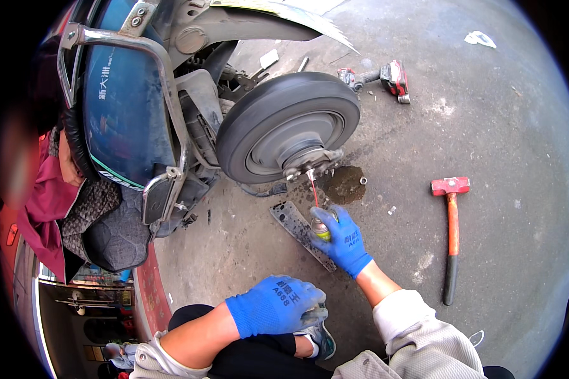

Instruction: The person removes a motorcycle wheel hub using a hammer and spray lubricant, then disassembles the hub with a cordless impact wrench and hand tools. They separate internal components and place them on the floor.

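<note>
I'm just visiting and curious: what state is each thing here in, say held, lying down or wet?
Yellow-green metal spray can: held in the blue-gloved right hand
Thin red straw: extending from the can toward the wheel hub
Blue-gloved left hand: curled; contents unclear
Long grey flat strip: lying down, spotted dark
Red-headed hammer with orange-and-black handle: lying down
Red-and-black power tool: lying down
Dark ground patch: wet-looking

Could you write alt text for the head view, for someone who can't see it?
A blue-gloved right hand holds a spray can, its thin red straw directed toward the hub of a wheel. The left hand, also gloved, is nearby; a sledgehammer lies on the pavement to the right.
</note>
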{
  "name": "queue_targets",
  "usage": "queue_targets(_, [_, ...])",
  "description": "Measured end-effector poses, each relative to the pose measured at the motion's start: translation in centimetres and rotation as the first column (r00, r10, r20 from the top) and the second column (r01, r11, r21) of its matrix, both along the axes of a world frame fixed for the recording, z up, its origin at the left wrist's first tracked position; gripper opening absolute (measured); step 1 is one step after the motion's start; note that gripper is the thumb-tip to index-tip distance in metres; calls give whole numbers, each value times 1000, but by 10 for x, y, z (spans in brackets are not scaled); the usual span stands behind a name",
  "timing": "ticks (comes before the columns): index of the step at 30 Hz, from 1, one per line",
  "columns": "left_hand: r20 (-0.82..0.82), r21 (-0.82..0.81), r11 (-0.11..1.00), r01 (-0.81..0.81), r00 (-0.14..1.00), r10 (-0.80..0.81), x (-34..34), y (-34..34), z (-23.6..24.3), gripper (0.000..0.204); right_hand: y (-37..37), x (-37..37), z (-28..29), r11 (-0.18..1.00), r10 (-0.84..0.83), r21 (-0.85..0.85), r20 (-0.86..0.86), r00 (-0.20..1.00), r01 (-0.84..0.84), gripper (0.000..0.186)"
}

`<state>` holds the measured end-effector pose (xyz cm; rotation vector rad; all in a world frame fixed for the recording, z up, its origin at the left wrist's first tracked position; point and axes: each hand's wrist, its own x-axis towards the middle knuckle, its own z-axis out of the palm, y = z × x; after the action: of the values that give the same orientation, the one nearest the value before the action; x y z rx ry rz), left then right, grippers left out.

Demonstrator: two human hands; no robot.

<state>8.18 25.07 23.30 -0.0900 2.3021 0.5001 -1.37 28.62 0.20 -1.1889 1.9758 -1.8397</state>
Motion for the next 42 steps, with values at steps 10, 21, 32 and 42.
queue_targets(10, [-70, 10, 1000, -27, 997, 27, 3, -4, 1, 35, 6, 7, -5, 1000, 3, -31, 86, 996, 0, 63])
queue_targets(21, [391, -14, 996, -88, 916, 86, 39, -99, 10, 52, 5, 50, 21, 971, 203, -132, 4, 979, -200, 81])
queue_targets(32, [405, 822, -393, -413, -61, 912, 216, -147, -213, 46, -80, 128, 50, 885, 449, 72, 122, 885, -459, 95])
queue_targets(42, [-320, 782, -184, -595, -638, 700, 355, -245, -315, 71, 57, -104, -62, 579, -632, 459, -270, 727, 674, 16])
